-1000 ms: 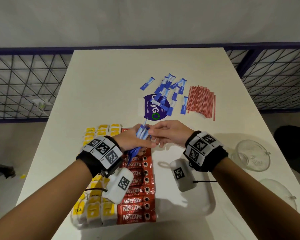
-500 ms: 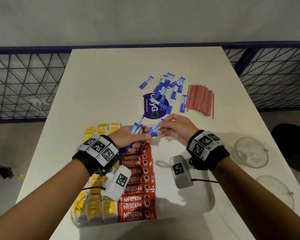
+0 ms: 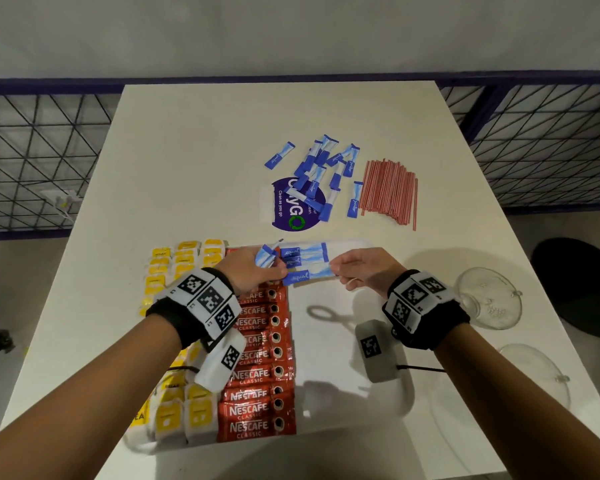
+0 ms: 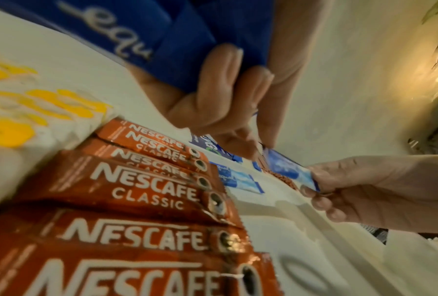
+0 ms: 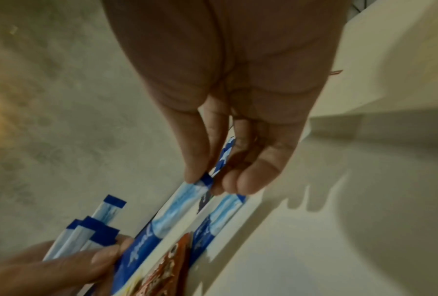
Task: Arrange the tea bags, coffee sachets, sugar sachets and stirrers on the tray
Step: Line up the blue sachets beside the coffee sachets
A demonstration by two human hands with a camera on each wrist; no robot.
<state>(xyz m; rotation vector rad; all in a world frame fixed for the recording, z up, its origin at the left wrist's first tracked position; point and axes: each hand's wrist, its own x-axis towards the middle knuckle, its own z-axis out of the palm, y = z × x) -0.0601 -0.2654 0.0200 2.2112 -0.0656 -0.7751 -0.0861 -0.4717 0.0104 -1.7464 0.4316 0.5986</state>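
Now | left hand [image 3: 253, 268] clutches slim paper sugar sachets [image 3: 266, 257] | right hand [image 3: 361, 268] pinches one sachet [image 3: 307, 274]

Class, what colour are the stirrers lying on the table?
Red; the stirrers show best in the head view.

On the tray [image 3: 388, 407], tea bags [image 3: 174, 410] lie left of coffee sachets [image 3: 257, 375]; stirrers [image 3: 388, 192] lie behind

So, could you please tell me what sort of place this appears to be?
Probably a staged recording or workspace corner, not a real café: a plain white table against a bare white wall, dark blue metal mesh railings on both sides, and a purple round "Clean as you go" sticker on the tabletop.
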